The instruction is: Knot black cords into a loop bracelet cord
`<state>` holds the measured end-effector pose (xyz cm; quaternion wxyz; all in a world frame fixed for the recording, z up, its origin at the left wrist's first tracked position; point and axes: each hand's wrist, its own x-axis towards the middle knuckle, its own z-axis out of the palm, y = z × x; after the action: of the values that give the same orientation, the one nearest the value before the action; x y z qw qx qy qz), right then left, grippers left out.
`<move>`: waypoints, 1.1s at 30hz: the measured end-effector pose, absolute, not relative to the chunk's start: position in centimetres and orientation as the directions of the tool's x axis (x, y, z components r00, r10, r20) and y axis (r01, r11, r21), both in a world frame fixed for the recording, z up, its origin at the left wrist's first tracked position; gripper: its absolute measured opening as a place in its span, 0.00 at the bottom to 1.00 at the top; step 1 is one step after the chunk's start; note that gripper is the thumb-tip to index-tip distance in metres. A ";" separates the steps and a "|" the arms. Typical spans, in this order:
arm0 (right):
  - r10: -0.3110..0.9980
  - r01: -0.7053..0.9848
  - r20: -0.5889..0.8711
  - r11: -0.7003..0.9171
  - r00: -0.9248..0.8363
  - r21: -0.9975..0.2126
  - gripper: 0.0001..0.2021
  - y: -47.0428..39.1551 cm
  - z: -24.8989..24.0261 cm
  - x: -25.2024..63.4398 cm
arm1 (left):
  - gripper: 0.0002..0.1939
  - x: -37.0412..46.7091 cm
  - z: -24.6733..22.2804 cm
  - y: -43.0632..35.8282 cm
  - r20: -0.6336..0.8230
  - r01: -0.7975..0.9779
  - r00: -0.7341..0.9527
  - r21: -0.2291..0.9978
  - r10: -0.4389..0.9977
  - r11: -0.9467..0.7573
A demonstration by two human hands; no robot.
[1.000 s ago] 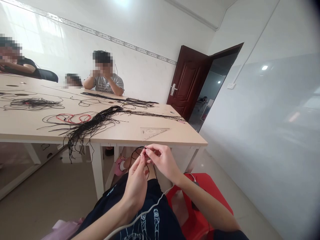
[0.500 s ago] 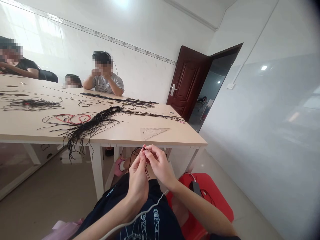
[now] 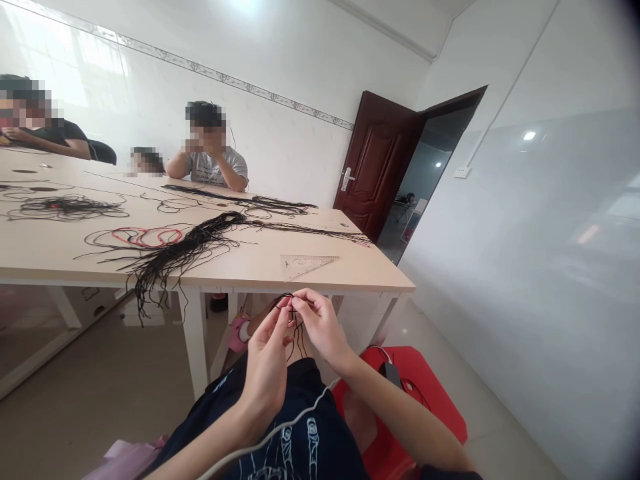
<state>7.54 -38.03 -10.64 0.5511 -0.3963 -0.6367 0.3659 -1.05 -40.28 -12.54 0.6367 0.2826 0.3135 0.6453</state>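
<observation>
Thin black cord (image 3: 300,341) runs between my fingertips, with a loop above them and loose strands hanging over my lap. My left hand (image 3: 270,343) pinches the cord between thumb and fingers. Close against it, my right hand (image 3: 320,327) pinches the same cord from the right side. The exact spot where the fingers meet is too small to make out. Both hands are held just in front of the table edge. Beyond them a clear set square (image 3: 307,265) lies flat on the table (image 3: 250,267).
A large bundle of black cords (image 3: 195,243) hangs partly over the table's front edge, beside a red cord (image 3: 145,237). More cords (image 3: 70,207) lie farther back. Co-workers sit across the table. A red stool (image 3: 425,393) with a black box stands at my right.
My hands have parted slightly, the left one shifting a little left and down. The cord's loop looks smaller, and its hanging strands show more. A co-worker at far left has moved their arms.
</observation>
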 end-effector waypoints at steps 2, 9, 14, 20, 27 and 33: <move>0.899 0.116 0.427 0.436 -0.099 -0.892 0.09 -38.1 -10.7 7.8 | 0.19 -1.6 -12.6 -40.3 -0.021 -0.631 -0.029 0.776 0.999 -0.002; 0.876 0.230 0.455 0.481 -0.161 -0.846 0.07 -39.0 -9.5 9.0 | 0.22 -2.5 -12.9 -40.0 -0.049 -0.570 -0.037 0.822 0.998 0.020; 0.881 0.262 0.406 0.462 -0.241 -0.847 0.07 -39.1 -9.2 9.7 | 0.24 -2.0 -12.8 -40.1 -0.121 -0.590 0.015 0.800 0.993 0.107; 0.895 0.266 0.379 0.434 -0.235 -0.861 0.07 -38.2 -10.5 9.5 | 0.18 -0.8 -12.8 -40.2 -0.202 -0.654 -0.014 0.742 0.979 0.144; 0.897 0.399 0.398 0.442 -0.192 -0.803 0.07 -38.8 -9.7 9.9 | 0.22 -1.5 -13.0 -40.5 -0.258 -0.639 0.037 0.736 0.966 0.221; 0.905 0.458 0.373 0.425 -0.204 -0.781 0.07 -38.3 -9.3 10.5 | 0.23 -2.4 -12.5 -41.2 -0.249 -0.632 0.128 0.726 0.960 0.272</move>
<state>10.52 -38.33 -9.35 0.4244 -0.4669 -0.7297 0.2636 -2.44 -41.20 -12.52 0.7145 0.2315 0.3544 0.5571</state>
